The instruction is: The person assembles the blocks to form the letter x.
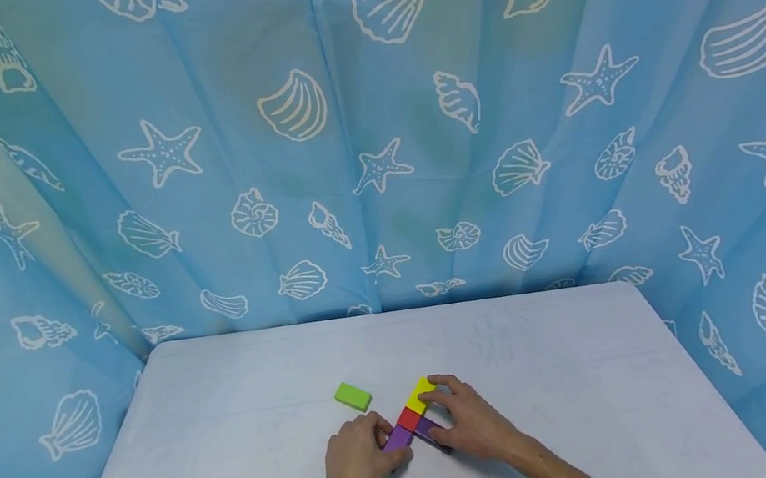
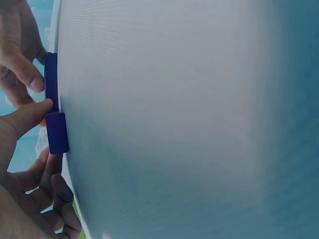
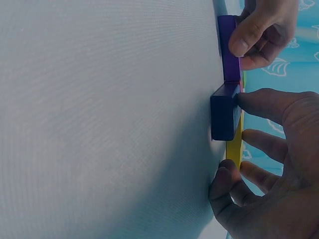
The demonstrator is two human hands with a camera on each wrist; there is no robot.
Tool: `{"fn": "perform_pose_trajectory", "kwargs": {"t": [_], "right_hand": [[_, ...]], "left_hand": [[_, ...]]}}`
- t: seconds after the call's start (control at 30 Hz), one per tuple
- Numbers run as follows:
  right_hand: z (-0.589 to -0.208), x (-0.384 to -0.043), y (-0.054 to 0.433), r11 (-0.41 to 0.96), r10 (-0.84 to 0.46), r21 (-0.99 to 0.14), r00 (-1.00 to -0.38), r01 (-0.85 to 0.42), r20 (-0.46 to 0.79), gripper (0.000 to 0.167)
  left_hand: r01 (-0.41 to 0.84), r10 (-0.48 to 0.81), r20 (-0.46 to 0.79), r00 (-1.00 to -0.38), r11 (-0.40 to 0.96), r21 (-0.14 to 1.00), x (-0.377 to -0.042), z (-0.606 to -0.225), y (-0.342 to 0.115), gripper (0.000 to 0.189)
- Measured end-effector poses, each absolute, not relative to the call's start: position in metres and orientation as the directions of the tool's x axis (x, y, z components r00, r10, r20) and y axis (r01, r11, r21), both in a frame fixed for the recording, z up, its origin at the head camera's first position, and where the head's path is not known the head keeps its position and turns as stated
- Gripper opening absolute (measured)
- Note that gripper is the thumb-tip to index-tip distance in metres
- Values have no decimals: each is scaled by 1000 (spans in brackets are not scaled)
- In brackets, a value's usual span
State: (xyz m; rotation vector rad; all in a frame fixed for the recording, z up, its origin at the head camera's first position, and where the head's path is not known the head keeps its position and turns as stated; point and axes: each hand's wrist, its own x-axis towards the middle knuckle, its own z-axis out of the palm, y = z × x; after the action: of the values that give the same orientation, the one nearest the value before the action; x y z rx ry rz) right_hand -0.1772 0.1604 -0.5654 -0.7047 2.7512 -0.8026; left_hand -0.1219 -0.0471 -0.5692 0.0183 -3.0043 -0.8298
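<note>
From my end, the desk (image 1: 571, 360) fills the lower part of the head view, with the row of blocks at its lower centre. I judge the step in hand to be setting these blocks against one another; I'd do it with light, even pressure from both sides, keeping them flat so the joints don't buckle.

My right hand (image 1: 476, 424) has its fingers moderately spread: the thumb is on the dark block (image 1: 430, 431), and the fingertips touch the yellow block (image 1: 421, 395). My left hand (image 1: 358, 456) is narrower, thumb and fingers pinching the purple block (image 1: 397, 439). The green block (image 1: 353, 397) lies apart, up and left of the row. Smallest on show, the red block (image 1: 409, 420) sits between purple and yellow, with the dark one branching toward lower right; I'd guard that junction, since a hard push could twist it.
</note>
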Motion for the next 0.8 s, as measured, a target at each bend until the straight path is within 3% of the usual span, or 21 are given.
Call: {"fn": "perform_pose_trajectory", "kwargs": {"t": [0.8], "right_hand": [[-564,-177,161,740,-496,-542,-867,-398,-41,51]], "left_hand": [[-25,-30,0,-1000,858,514,-121,-568,-45,40]]}}
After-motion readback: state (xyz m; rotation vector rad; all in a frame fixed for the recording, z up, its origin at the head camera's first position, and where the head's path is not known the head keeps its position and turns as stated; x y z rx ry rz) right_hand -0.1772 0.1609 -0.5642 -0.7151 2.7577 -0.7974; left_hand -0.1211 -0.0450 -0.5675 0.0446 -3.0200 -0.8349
